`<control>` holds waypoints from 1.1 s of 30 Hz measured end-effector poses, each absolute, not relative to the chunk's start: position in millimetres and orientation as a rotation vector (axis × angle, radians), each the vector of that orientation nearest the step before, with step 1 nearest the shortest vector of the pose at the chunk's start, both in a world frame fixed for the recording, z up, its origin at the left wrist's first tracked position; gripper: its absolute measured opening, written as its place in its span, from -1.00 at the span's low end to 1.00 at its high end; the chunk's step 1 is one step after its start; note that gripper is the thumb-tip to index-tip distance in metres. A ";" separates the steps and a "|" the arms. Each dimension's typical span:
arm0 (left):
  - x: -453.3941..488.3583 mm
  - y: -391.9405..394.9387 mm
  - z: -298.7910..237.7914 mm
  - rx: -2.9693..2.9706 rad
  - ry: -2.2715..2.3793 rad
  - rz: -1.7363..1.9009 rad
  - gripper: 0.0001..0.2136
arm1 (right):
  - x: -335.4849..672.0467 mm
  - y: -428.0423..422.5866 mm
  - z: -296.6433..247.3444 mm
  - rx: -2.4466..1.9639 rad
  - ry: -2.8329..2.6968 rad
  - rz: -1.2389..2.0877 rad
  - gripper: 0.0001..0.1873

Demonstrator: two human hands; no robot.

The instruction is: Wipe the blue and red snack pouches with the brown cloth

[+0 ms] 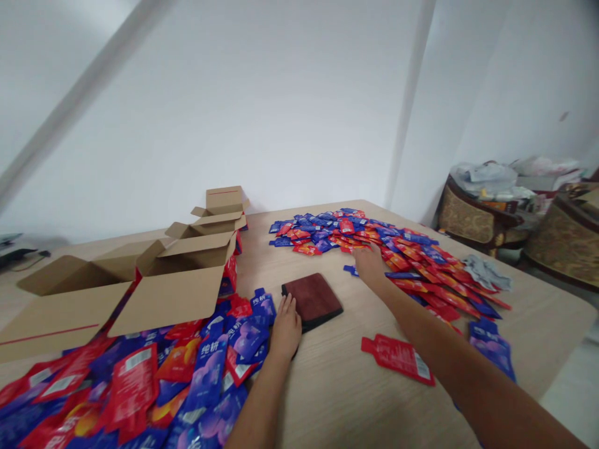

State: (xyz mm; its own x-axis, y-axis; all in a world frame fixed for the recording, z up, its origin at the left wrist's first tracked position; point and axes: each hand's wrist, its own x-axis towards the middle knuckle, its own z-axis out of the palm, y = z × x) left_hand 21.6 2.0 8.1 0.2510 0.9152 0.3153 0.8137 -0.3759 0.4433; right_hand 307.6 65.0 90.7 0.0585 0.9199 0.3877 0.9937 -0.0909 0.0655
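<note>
My left hand [286, 325] lies with its fingers stretched over the near left edge of a flat, square, reddish-brown piece [314, 297] with a dark border. My right hand [369, 265] reaches to the near edge of a wide pile of red and blue spouted pouches [327, 232]. Its fingertips touch the pile, but whether they grip a pouch is hidden. A blue pouch [405, 275] lies partly behind that hand. A single red pouch [397, 357] rests on the table below my right forearm, and a blue pouch [491, 346] lies beyond it.
Open cardboard boxes [173, 299] stand in a row on the left. Another heap of red and blue pouches [135, 380] fills the table's near left. A grey cloth [487, 272] lies at the right pile's edge. Chairs [472, 215] loaded with bags stand past the table's right edge.
</note>
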 end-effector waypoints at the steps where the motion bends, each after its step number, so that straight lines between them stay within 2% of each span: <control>1: 21.6 1.8 8.4 2.328 1.634 0.791 -0.56 | 305.8 66.1 88.3 -2.126 -1.959 -0.461 -0.67; 4: 21.6 1.0 9.1 2.326 1.635 0.799 -0.57 | 306.7 63.1 71.5 -2.241 -1.960 -0.311 -0.59; 8: 21.8 0.5 8.8 2.308 1.643 0.818 -0.57 | 318.8 51.0 54.9 -2.280 -1.992 -0.211 -0.71; 12: 21.7 1.2 7.4 2.300 1.636 0.838 -0.57 | 319.7 51.9 68.4 -2.211 -1.971 -0.185 -0.68; 17: 21.5 1.3 7.2 2.320 1.634 0.835 -0.57 | 275.3 61.4 82.6 -1.985 -1.982 0.017 -0.56; 21: 21.5 0.3 9.2 2.319 1.635 0.824 -0.55 | 219.5 41.2 58.7 -1.867 -2.056 0.155 -0.54; 24: 21.8 -0.7 10.7 2.320 1.629 0.816 -0.53 | 183.0 15.9 31.6 -1.781 -2.112 0.153 -0.42; 27: 22.6 -1.2 11.2 2.301 1.639 0.814 -0.54 | 161.2 3.3 13.3 -1.653 -2.264 0.075 -0.41; 33: 23.8 -1.1 10.2 2.292 1.633 0.800 -0.52 | 153.2 46.4 17.3 -1.516 -2.379 0.022 -0.41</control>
State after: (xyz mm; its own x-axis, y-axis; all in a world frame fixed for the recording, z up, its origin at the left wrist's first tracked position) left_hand 23.8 -1.1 10.2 0.2363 0.9229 0.3040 0.8056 -0.3610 0.4697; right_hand 153.2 46.4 17.3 -0.3862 0.8858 0.2574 0.8810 0.4369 -0.1817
